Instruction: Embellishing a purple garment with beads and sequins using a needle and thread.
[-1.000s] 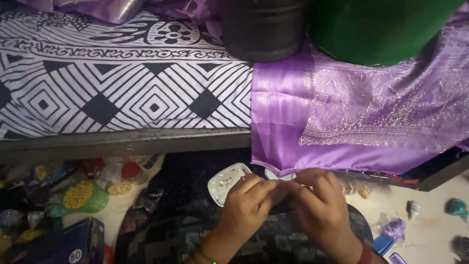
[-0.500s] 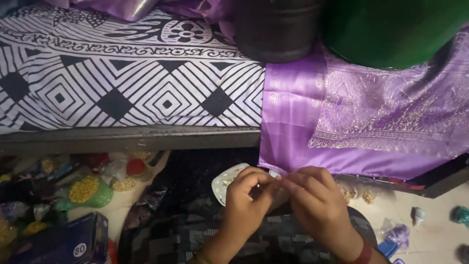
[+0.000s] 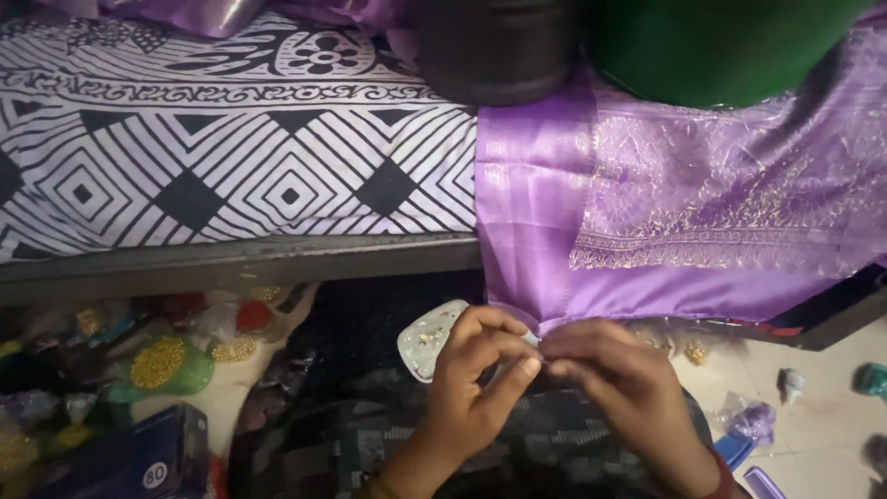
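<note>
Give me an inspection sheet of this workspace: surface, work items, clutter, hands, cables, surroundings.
Surface: black-and-white geometric patterned bedsheet on a bed, above a pale floor.
Work items: shiny purple fabric with gold woven border draped over the bed edge; its lower hem meets both hands. Small white oval tray sits beside the left hand.
Clutter: green dish of gold beads and other bead packets on the left; small purple bits at right.
Hands: left hand and right hand pinch together at the hem, fingertips touching.
Cables: nothing seen.
Surroundings: dark round container and green rounded object on the bed.
</note>
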